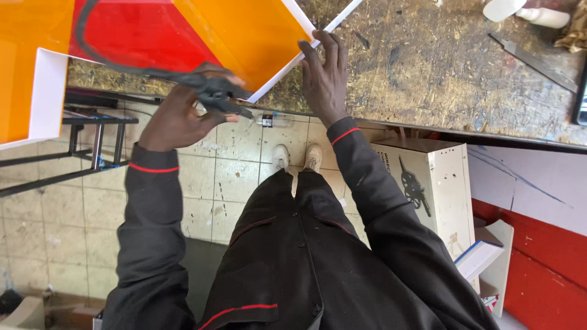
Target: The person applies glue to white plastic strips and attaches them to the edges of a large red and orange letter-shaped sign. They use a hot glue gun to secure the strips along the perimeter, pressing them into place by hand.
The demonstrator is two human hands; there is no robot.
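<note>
Orange panel (pixel 244 36) cut off | left hand (pixel 177 119) grips black tool (pixel 214 88); right hand (pixel 324 76) flat, empty

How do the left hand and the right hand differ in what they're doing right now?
The left hand is curled around a dark corded tool at the panel's edge; the right hand holds nothing. The left hand hangs off the bench over the tiled floor; the right hand lies flat, fingers spread, pressing the orange panel on the worn bench top. Both wear black sleeves with red cuff trim.
</note>
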